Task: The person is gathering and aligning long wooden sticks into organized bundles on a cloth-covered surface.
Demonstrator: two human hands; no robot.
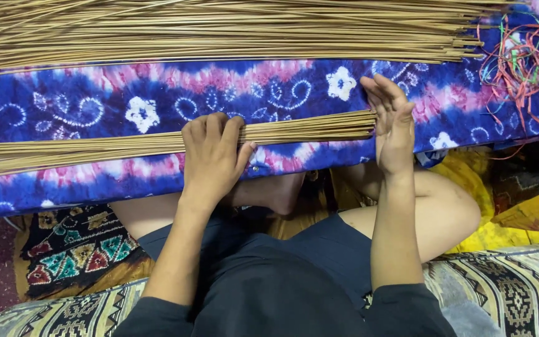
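A small bundle of thin tan sticks (pixel 113 145) lies across a blue, pink and white tie-dye cloth (pixel 157 93). My left hand (pixel 212 156) presses down on the bundle's middle, fingers curled over the sticks. My right hand (pixel 393 122) stands flat and upright against the bundle's right ends, fingers apart, holding nothing. A much larger pile of the same sticks (pixel 219 28) lies along the far side of the cloth.
A tangle of red, green and orange strings (pixel 528 53) lies at the far right. My bare knees (pixel 450 206) sit under the cloth's near edge. Patterned rugs (pixel 513 287) and a yellow cloth (pixel 469 168) surround me.
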